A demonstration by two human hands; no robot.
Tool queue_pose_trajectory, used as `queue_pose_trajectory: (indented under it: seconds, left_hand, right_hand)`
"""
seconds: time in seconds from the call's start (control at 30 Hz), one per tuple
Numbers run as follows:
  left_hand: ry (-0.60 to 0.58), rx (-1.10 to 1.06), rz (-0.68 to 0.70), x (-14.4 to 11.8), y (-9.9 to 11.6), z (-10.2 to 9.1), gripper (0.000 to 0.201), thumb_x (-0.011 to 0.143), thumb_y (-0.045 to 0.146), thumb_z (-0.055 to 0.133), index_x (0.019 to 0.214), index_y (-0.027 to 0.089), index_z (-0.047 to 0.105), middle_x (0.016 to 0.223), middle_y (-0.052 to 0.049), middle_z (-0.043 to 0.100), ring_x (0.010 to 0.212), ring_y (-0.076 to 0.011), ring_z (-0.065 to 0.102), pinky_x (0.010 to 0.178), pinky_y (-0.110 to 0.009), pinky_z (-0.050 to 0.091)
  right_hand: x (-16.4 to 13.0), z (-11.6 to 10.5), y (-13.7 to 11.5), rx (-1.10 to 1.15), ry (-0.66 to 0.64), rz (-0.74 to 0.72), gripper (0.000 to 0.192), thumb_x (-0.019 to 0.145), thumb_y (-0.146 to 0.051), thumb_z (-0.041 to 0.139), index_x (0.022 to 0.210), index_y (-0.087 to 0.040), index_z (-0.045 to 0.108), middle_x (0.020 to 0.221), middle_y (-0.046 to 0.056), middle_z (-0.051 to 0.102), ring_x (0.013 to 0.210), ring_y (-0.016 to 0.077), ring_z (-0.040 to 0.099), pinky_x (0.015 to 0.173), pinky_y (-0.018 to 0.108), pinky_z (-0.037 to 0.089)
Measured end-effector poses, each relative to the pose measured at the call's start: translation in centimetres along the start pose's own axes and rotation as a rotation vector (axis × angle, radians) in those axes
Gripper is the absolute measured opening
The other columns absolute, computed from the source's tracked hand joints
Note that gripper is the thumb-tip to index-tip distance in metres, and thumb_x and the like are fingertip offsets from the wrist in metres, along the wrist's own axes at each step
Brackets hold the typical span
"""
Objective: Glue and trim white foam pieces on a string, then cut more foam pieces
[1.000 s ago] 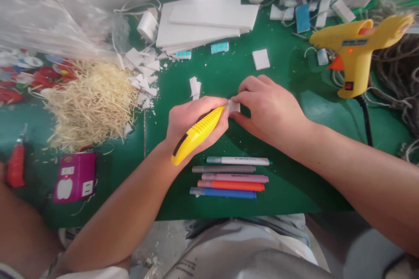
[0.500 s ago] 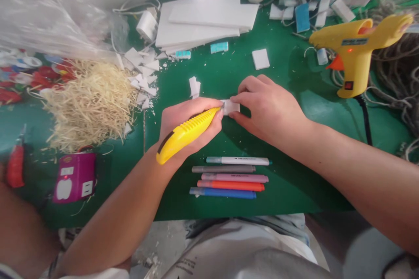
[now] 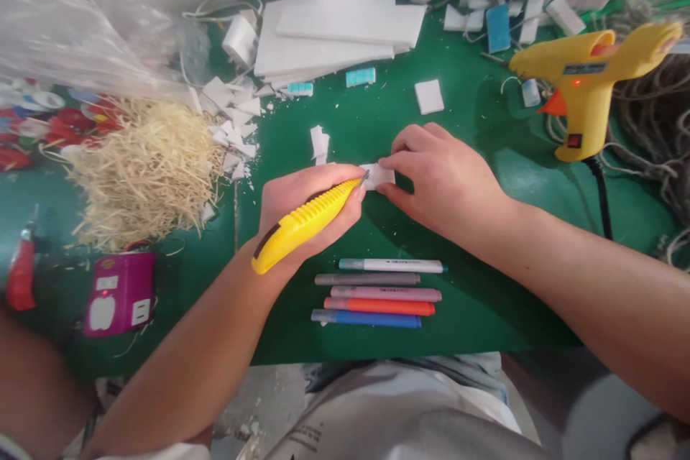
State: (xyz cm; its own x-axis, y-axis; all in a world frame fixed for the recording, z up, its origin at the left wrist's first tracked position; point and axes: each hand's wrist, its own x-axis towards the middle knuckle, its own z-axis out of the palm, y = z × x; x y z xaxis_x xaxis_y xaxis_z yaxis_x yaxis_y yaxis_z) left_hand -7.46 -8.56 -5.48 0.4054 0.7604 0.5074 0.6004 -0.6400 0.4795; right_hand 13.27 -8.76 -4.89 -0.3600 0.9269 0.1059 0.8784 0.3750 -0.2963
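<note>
— What are we seeing the left hand (image 3: 302, 205) doing?

— We are seeing it curling fully closed around a yellow utility knife (image 3: 302, 226), fingers wrapping over the ribbed top and thumb pressing underneath. The forearm is coming in from seven o'clock, and the knife is pointing toward two o'clock, its tip touching the left edge of a small white foam piece (image 3: 379, 176).

— And the right hand (image 3: 442, 180)?

— We are watching it lying palm down on the green table (image 3: 474, 302), arm entering from four o'clock. Its fingertips (image 3: 389, 162) are pinching the foam piece at its right end, thumb below and fingers above, pressing it against the table. So the piece is sitting between the two hands, near the middle of the table.

— What are we noticing around them?

— At six o'clock from the hands, five marker pens (image 3: 377, 291) are lying in a neat row. At two o'clock a yellow glue gun (image 3: 585, 93) is standing, its red light glowing. At twelve o'clock white foam boards (image 3: 334, 36) are stacking up, with a small white square (image 3: 430, 96) nearer. At nine o'clock a heap of pale straw (image 3: 140, 172) is spreading, foam scraps (image 3: 234, 122) beside it, and a magenta box (image 3: 121, 292) is sitting at eight o'clock.
</note>
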Motion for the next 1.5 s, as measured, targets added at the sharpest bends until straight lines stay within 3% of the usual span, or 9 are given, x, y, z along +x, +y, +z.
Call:
queue_pose_trajectory:
  seconds: [0.2,0.47,0.73,1.13,1.5]
  left_hand:
    - [0.054,0.000,0.062,-0.2,-0.5,0.3,0.015,0.092,0.029,0.067,0.095,0.021,0.080,0.088,0.000,0.082,0.070,-0.0130,0.075,0.072,-0.020,0.061]
    - [0.025,-0.009,-0.057,-0.5,0.0,-0.2,0.016,0.093,0.030,0.067,0.096,0.023,0.081,0.086,0.001,0.081,0.067,-0.0111,0.072,0.072,-0.019,0.059]
    - [0.008,0.010,0.057,-0.3,-0.4,-0.3,0.014,0.093,0.029,0.067,0.097,0.024,0.080,0.090,0.001,0.082,0.073,-0.0144,0.076,0.075,-0.023,0.062]
    - [-0.022,-0.009,0.030,0.0,-0.1,-0.8,0.013,0.090,0.027,0.066,0.092,0.025,0.078,0.087,0.002,0.081,0.071,-0.0153,0.076,0.070,-0.023,0.062]
    - [0.021,0.052,0.063,-0.1,-0.3,-0.6,0.015,0.089,0.031,0.064,0.089,0.027,0.078,0.082,0.003,0.081,0.067,-0.0162,0.076,0.065,-0.025,0.062]
  right_hand:
    - [0.0,-0.1,-0.1,-0.003,-0.007,0.005,0.019,0.094,-0.024,0.064,0.097,-0.015,0.080,0.104,0.014,0.070,0.094,0.0277,0.056,0.070,0.039,0.043]
    - [0.0,-0.1,-0.2,0.002,-0.020,0.003,0.019,0.093,-0.023,0.066,0.099,-0.013,0.080,0.103,0.014,0.068,0.094,0.0271,0.055,0.070,0.039,0.042]
    - [0.0,-0.2,-0.1,0.008,-0.018,-0.001,0.020,0.094,-0.022,0.063,0.100,-0.014,0.081,0.105,0.014,0.069,0.096,0.0282,0.056,0.072,0.041,0.045]
    - [-0.1,0.0,0.1,0.006,0.017,-0.025,0.017,0.093,-0.022,0.066,0.097,-0.014,0.080,0.102,0.014,0.068,0.095,0.0270,0.056,0.070,0.039,0.043]
    - [-0.1,-0.1,0.0,0.009,0.013,-0.011,0.016,0.092,-0.023,0.068,0.098,-0.015,0.081,0.103,0.013,0.069,0.094,0.0272,0.055,0.071,0.040,0.044]
